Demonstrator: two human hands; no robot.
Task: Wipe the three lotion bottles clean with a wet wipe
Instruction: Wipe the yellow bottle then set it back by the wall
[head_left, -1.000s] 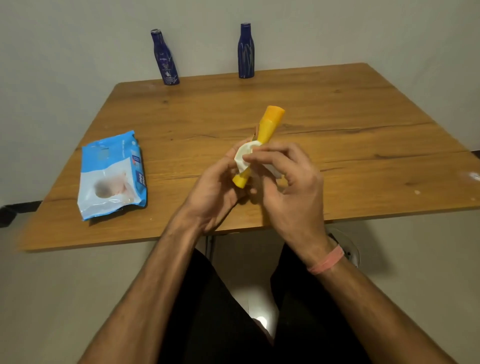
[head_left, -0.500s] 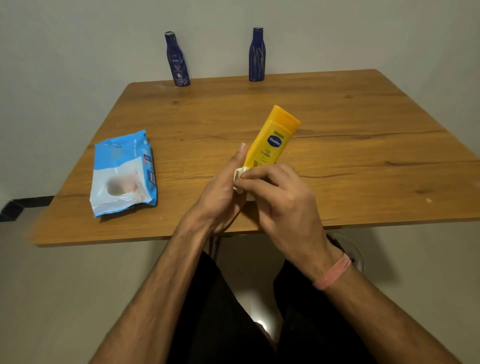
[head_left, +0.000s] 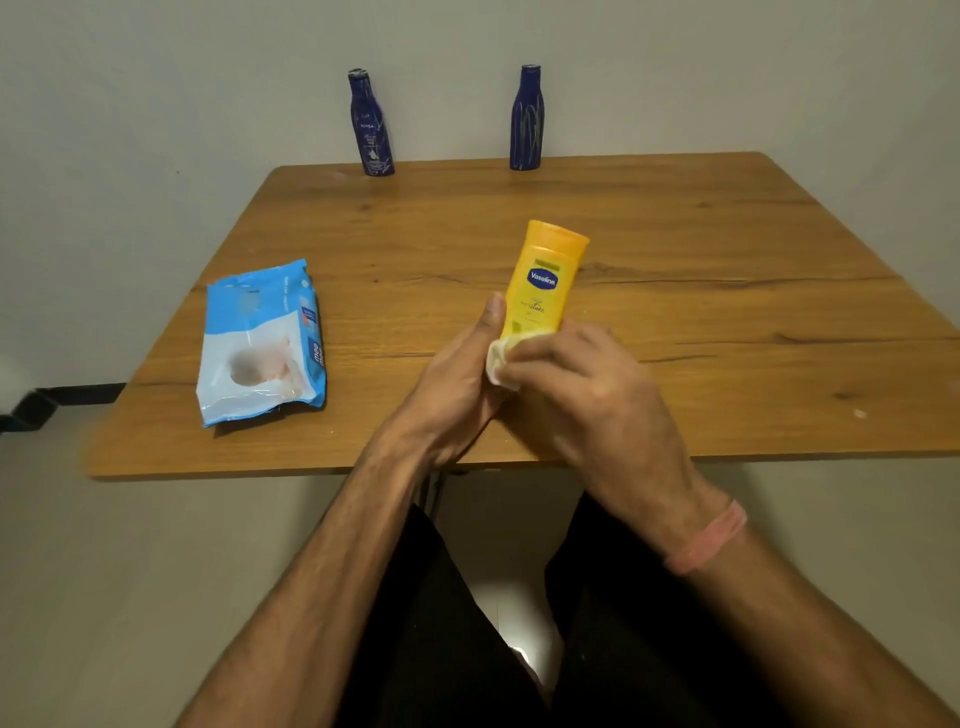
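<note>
Nearest to us, at six o'clock, black-clothed legs sit under the table edge, with both bare forearms rising from the bottom of the view. The right wrist carries a pink band (head_left: 707, 536).

Above them, the left hand (head_left: 457, 374) is curled around the lower part of the yellow lotion bottle (head_left: 545, 278), its thumb lying up along the bottle's left side. We note the grip is closed on the bottle. The right hand (head_left: 582, 384) is folded over the bottle's lower end, fingers bent and pinching a white wet wipe (head_left: 500, 358) against it; only a crumpled corner of the wipe shows between the two hands. The bottle is held over the near middle of the wooden table (head_left: 727, 312), cap end away from us and tilted slightly toward one o'clock, its blue label facing us.

At nine o'clock from the hands, well apart, a blue and white wipes pack (head_left: 262, 343) lies flat on the table near the left edge.

Farthest out, two dark blue lotion bottles stand upright at the table's back edge by the wall: the left blue bottle (head_left: 370, 124) at eleven o'clock, the right blue bottle (head_left: 527, 119) at twelve o'clock, well apart from each other.
</note>
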